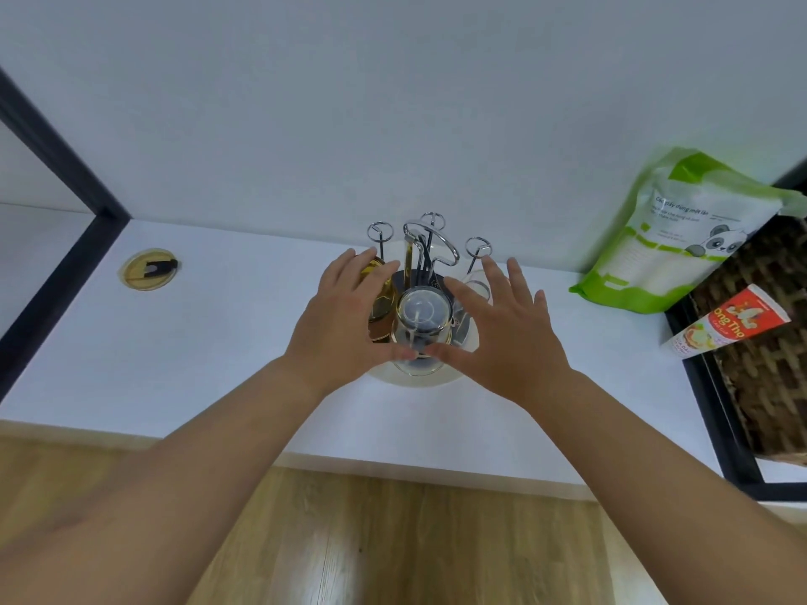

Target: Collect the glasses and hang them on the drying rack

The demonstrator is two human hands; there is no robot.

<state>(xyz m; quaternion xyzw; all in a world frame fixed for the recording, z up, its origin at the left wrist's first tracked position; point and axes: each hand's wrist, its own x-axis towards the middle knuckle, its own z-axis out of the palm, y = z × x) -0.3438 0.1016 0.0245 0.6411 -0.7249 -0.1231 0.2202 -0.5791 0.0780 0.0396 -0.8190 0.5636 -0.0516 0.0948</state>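
Clear glass (pixel 422 331): upside down on the rack's near peg, btwn both hands, base facing cam.
Amber glass (pixel 379 294): inverted on left peg, partly behind left hand.
Third glass (pixel 474 286): clear, right side of rack, mostly hidden by right fingers.
Drying rack (pixel 430 251): chrome, loop-top pegs w/ centre handle, round base on white counter (pixel 227 342) near wall.
Left hand (pixel 345 316): fingers spread, thumb tip at clear glass rim; grip or just touching, can't tell.
Right hand (pixel 502 329): fingers splayed wide, thumb by same rim, holding nothing.
Far right: green pouch (pixel 681 238) leaning on wall; wicker basket (pixel 760 325) w/ red-white tube (pixel 729 327).
Far left: round cable port (pixel 149 269) in counter.
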